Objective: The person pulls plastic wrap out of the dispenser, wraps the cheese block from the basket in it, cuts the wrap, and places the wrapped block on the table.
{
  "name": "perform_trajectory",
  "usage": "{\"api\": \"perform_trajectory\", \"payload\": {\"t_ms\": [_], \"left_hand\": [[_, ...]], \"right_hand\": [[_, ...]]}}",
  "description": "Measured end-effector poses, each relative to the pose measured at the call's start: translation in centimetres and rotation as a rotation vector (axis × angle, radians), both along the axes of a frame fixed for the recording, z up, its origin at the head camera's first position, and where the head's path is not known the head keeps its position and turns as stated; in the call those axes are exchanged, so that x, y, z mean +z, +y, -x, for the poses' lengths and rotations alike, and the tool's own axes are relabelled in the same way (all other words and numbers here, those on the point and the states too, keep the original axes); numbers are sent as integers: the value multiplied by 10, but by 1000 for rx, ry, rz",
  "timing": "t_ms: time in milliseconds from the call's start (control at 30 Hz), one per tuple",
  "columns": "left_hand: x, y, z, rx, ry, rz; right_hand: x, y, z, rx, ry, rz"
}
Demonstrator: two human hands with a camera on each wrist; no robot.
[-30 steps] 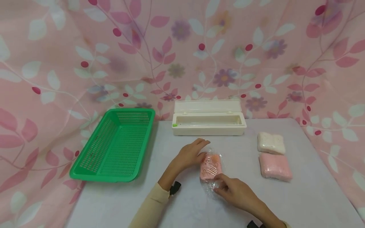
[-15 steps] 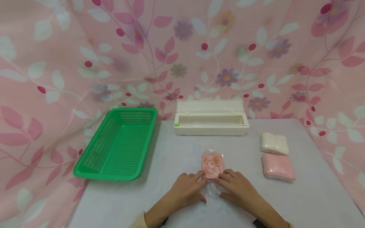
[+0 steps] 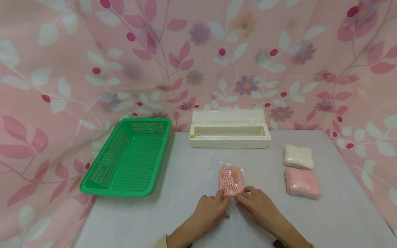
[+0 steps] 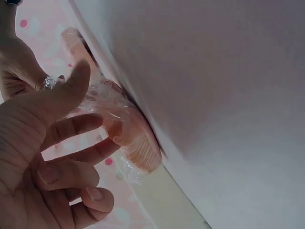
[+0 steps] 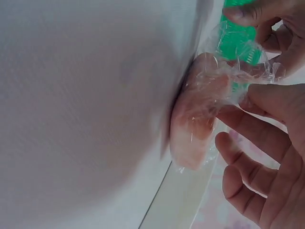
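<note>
A pink block (image 3: 231,181) with an orange-brown patch lies on the table in front of me, wrapped in clear cling film (image 5: 236,78). Loose film gathers at its near end. My left hand (image 3: 211,210) touches the near left corner with its fingers, and its thumb stands apart from them in the left wrist view. At the near right corner my right hand (image 3: 261,209) pinches the film between thumb and index finger, as the right wrist view shows. Its other fingers bend loosely. In the head view the right thumb is hidden.
A long white box (image 3: 230,142) with a raised lid and a small green slider stands at the back. The green basket (image 3: 133,191) is on the left. To the right lie a white wrapped block (image 3: 298,156) and a pink wrapped block (image 3: 303,183).
My left hand has come down from the block's far left side to its near corner. The right hand has shifted slightly at the near end, where the loose film now looks more bunched.
</note>
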State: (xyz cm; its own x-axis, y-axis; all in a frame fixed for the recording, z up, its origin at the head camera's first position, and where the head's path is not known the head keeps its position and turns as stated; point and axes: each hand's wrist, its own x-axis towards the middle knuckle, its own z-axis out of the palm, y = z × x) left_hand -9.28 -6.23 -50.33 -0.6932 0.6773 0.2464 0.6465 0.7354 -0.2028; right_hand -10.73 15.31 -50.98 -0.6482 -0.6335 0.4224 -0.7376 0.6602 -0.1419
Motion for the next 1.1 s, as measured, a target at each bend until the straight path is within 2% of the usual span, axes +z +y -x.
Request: {"api": "perform_trajectory", "payload": {"t_ms": [100, 300, 500, 600, 700, 800, 967, 1100], "left_hand": [[-3, -1, 1, 1, 26, -37], [-5, -2, 3, 6, 4, -106], [-8, 6, 4, 40, 55, -23], [-5, 5, 8, 75, -24, -83], [-2, 2, 16, 99, -146, -230], [0, -1, 23, 113, -238, -360], [1, -2, 33, 157, -316, -499], [-1, -1, 42, 169, -360, -588]], "right_hand": [[0, 0, -1, -20, -19, 18], [-1, -3, 0, -103, -24, 62], [-1, -4, 3, -142, -45, 104], [2, -4, 5, -163, -74, 130], [4, -4, 7, -202, -124, 154], [5, -6, 8, -240, -195, 172], [9, -11, 15, -319, -359, 174], [12, -13, 23, -357, -411, 174]]}}
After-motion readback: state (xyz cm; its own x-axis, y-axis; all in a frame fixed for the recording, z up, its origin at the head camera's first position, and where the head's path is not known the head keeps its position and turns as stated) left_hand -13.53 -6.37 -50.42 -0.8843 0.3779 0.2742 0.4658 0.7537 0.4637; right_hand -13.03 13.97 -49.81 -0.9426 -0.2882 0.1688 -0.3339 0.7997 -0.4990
